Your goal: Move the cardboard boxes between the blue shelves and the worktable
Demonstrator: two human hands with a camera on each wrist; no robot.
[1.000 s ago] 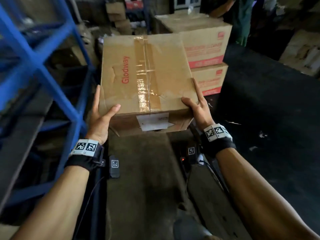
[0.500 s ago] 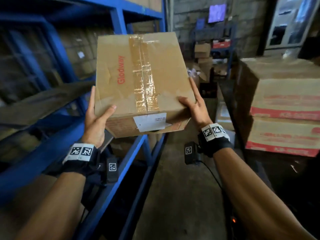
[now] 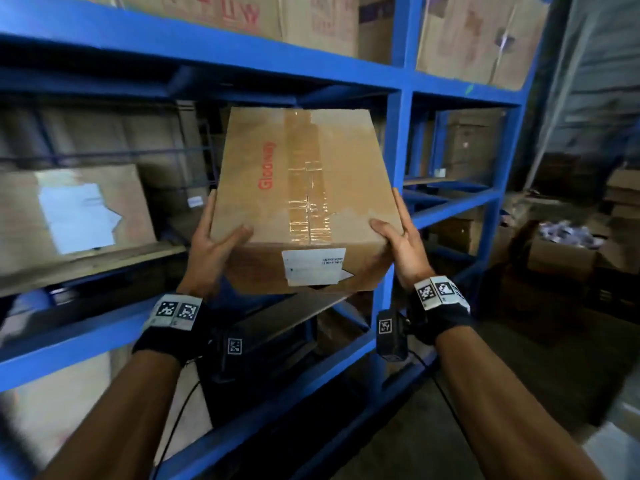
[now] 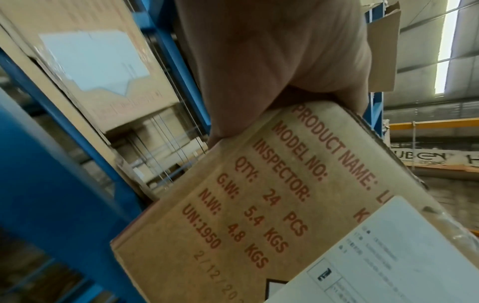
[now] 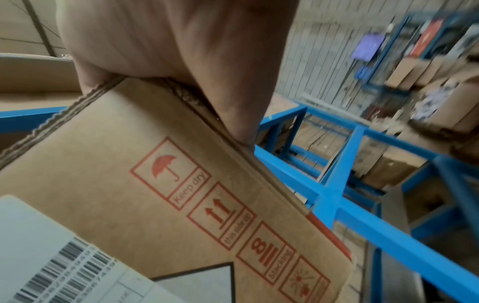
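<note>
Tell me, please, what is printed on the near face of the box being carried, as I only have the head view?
Observer: In the left wrist view, the box reads QTY 24 PCS, G.W. 5.4 KGS, N.W. 4.8 KGS.
Operator: Are there handling marks as well?
Observer: Yes, the right wrist view shows red symbols: keep dry, this side up, stacking 8.
Operator: And the white label?
Observer: Its barcode shows there.

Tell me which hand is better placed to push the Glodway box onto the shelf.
Neither alone, likely: left hand and right hand grip opposite near corners of the Glodway box; both should slide it onto the blue shelf.
</note>
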